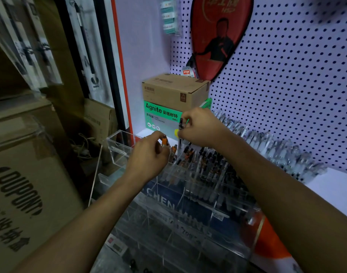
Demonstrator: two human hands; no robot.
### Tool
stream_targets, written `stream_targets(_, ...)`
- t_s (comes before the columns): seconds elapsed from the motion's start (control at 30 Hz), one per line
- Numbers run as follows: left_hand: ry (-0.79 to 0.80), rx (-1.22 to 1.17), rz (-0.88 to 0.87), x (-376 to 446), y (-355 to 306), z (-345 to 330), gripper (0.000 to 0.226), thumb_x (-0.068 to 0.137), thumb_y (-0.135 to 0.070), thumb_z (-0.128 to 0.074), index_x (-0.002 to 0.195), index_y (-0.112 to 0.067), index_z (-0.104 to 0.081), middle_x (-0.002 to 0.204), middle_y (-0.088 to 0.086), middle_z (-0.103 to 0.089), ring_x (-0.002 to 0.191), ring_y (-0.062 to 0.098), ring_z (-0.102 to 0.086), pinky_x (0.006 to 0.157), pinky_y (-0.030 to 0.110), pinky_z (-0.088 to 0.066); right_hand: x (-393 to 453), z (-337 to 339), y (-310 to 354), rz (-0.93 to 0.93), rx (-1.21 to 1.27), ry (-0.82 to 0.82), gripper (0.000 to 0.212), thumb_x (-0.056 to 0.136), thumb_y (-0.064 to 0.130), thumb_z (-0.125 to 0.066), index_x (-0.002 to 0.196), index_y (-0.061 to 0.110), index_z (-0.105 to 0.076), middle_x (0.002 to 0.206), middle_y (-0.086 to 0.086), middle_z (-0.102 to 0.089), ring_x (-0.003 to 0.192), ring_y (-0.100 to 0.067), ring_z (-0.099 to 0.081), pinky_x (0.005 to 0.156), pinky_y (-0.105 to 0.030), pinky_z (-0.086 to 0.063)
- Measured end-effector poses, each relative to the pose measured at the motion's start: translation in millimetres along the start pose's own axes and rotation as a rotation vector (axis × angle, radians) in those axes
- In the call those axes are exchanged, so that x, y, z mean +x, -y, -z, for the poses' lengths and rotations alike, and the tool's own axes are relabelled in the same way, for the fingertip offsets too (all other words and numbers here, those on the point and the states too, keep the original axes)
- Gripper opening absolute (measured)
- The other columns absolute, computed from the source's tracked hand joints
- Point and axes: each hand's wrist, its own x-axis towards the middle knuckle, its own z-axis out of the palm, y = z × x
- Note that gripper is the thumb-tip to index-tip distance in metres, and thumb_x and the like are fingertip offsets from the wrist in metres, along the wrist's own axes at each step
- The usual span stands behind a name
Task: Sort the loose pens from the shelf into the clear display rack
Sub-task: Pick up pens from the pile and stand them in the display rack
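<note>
Hands both up over the back left corner of the clear acrylic display rack (198,196), which sits on the white shelf (330,186) in front of a white pegboard (287,75). Left hand (149,156) has fingers curled, pinching an orange-capped pen (164,139) at its top end, the pen upright just above the rack's rear left compartment. Right hand (200,129) is closed round a small bunch of pens (181,127), dark clips and a green tip poking out above the fingers, barrels hanging down toward the rack. Rear compartments already hold many pens with black and orange tops (204,160), standing tilted. Front compartments look mostly bare, contents blurred. Loose row of clear-wrapped pens (267,142) lies along the shelf behind the rack, against the pegboard. Green Agnite box (160,117) with a brown carton (174,89) stacked on it stands at the shelf's back left. Red racket cover (218,36) hangs on the pegboard. Cardboard boxes (20,184) stacked far left.
</note>
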Motion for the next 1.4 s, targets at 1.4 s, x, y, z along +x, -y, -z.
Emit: stream_targets(1.4,0.063,-0.087,0.005,-2,-24,21,0.023,0.087,-0.002,-0.058,0.096,-0.017,-0.073,0.092,-0.005,-0.072,0.089,0.009,-0.066,0.083,0.023,-0.050,-52,18,-39,-0.069,0.283,-0.102,0.011,0.091,0.026,-0.064,0.091,0.019,-0.073,0.077,0.015,-0.065,0.062,0.009,-0.057,0.059,-0.012,-0.043)
